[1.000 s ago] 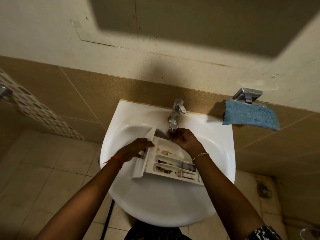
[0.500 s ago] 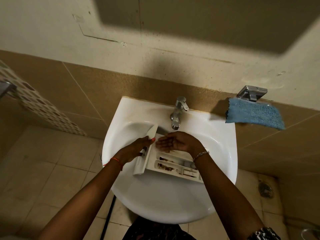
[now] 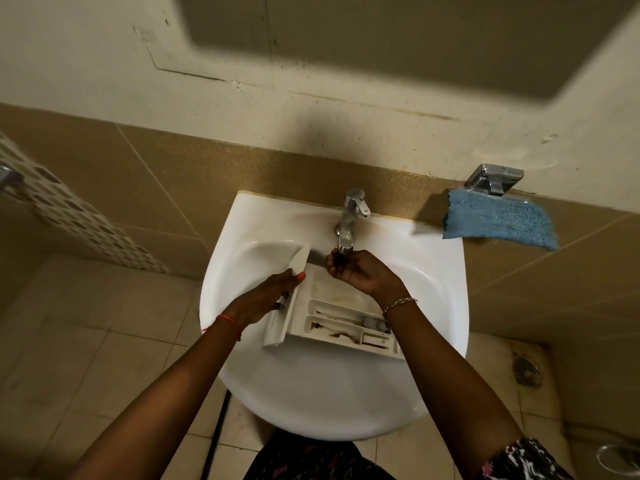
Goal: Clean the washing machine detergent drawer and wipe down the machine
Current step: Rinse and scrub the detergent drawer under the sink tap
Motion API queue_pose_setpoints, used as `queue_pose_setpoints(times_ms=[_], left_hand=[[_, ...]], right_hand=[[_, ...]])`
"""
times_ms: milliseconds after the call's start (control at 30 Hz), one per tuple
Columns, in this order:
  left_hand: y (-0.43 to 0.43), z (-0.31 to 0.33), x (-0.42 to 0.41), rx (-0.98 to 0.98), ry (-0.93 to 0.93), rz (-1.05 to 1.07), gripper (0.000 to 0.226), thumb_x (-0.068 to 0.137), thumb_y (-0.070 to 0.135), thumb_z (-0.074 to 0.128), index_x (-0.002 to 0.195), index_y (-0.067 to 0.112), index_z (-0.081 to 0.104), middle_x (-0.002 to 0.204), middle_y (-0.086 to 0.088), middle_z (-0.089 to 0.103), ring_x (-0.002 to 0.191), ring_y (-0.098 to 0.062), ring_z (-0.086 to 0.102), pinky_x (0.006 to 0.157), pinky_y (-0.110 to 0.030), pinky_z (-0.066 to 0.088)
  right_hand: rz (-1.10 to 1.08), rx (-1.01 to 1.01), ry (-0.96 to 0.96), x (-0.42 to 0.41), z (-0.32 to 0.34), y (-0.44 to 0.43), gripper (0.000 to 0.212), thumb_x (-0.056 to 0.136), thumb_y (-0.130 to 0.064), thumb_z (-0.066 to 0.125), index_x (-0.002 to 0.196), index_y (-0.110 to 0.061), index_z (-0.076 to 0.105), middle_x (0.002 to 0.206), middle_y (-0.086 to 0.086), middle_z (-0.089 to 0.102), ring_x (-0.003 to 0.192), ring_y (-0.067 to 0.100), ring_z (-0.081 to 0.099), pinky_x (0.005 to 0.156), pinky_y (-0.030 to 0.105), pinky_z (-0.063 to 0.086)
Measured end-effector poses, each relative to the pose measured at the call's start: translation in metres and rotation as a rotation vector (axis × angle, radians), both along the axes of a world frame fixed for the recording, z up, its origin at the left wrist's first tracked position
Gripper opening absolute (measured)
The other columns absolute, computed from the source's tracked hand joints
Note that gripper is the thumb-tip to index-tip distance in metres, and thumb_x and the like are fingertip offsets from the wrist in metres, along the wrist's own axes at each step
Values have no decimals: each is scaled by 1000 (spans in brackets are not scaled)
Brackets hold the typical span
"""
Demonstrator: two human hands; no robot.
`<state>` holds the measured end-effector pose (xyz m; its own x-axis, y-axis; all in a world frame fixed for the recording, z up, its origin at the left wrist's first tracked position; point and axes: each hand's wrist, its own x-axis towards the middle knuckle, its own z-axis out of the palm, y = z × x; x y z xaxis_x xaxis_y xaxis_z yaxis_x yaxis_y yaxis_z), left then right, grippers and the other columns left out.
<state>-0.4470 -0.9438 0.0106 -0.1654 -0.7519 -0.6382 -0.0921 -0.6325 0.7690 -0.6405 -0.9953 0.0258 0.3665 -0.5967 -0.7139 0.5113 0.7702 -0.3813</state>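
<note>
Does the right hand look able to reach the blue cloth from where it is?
Probably yes: the blue cloth hangs beside the sink on that side, and nothing stands between it and the right hand at the tap.

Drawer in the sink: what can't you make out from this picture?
Head view: water from the tap, too faint and blurred to tell.
Whether the right hand holds anything: curled fingers, dark under the spout.
The detergent drawer: right end covered by the right wrist.
The sink drain, under drawer and hands.
The washing machine, outside the frame.

No text, label or number is legible anywhere.
</note>
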Motion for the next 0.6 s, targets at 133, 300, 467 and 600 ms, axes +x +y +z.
queue_pose_setpoints(times_ms=[133, 300, 467, 600], left_hand=[[1, 1, 2, -11, 2, -20, 43, 87, 41, 59, 120, 16, 49, 116, -17, 50, 107, -32, 51, 100, -49, 43], [2, 0, 1, 1, -9, -8, 47, 88, 40, 57, 126, 15, 46, 120, -20, 51, 111, -37, 51, 101, -53, 42], [2, 0, 0, -11, -43, -40, 53, 88, 43, 55, 131, 16, 42, 121, -17, 50, 113, -36, 49, 101, -51, 42], [3, -1, -2, -31, -53, -47, 42, 92, 39, 49, 128, 18, 42, 115, -13, 49, 106, -31, 48, 96, -43, 41]], right_hand=[[440, -41, 56, -7, 0, 12, 32, 99, -7, 30, 90, 4, 58, 75, 17, 71, 69, 25, 71, 65, 30, 59], [623, -102, 284, -18, 3, 14, 32, 99, -11, 34, 91, 5, 60, 77, 13, 72, 72, 22, 71, 72, 31, 57], [389, -175, 402, -27, -2, 8, 27, 96, -8, 42, 87, 6, 63, 70, 13, 71, 65, 21, 70, 68, 29, 56], [450, -387, 707, -13, -20, 18, 25, 92, -11, 53, 104, 10, 62, 80, 13, 66, 74, 20, 62, 73, 25, 52]])
